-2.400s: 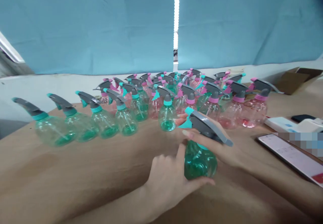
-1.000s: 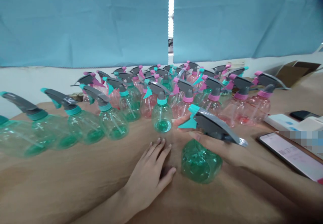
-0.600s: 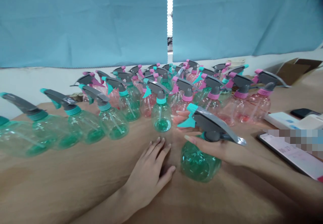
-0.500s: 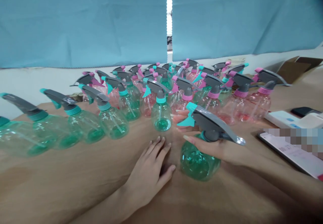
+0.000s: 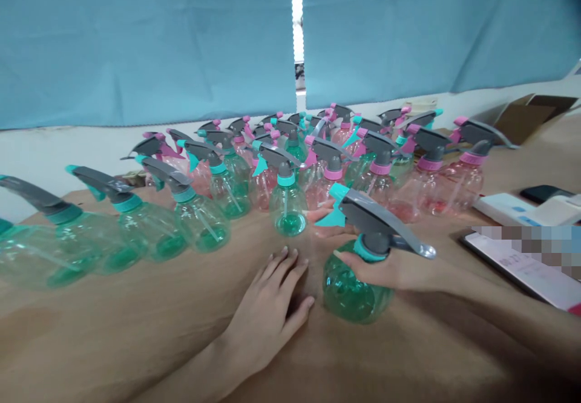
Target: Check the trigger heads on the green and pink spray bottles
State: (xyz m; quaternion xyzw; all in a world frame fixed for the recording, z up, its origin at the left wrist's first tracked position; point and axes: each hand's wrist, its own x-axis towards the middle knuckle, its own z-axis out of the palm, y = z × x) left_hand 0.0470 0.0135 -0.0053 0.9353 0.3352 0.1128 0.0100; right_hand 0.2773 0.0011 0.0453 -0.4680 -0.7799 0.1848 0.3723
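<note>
Head | sprayer (image 5: 376,209) seated on green bottle (image 5: 354,297), tightness not shown | bottle clamped near neck by right hand (image 5: 399,271), held apart from other bottles (image 5: 292,204), seen likewise fitted | left hand (image 5: 267,306) laid on table (image 5: 136,330), fingers slightly spread, nothing held
</note>
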